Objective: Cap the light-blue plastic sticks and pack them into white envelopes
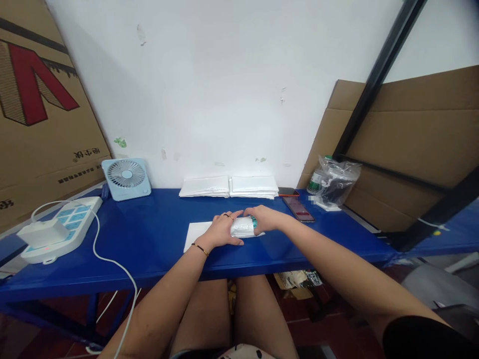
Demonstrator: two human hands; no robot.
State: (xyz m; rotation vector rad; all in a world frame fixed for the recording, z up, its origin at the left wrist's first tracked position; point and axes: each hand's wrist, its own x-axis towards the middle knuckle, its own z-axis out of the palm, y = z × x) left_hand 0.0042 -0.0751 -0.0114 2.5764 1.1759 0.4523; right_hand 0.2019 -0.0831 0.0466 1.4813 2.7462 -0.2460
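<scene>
A small white bundle in clear, shiny wrapping (242,227), greenish at its right end, lies near the table's front edge. My left hand (223,230) lies across the bundle's left end, its thumb in front and fingers behind. My right hand (266,219) curls its thumb and fingers around the greenish right end. Under the bundle and my left hand is a flat white sheet or pouch (195,232); my hands cover part of it. What the wrapping contains cannot be made out.
Two stacks of flat white pouches (204,186) sit against the wall on the blue table (160,219). A phone (298,209), a bottle (315,182) and a clear plastic bag (335,182) stand right. Left are a fan (127,178) and a power strip (77,232) with a trailing cable.
</scene>
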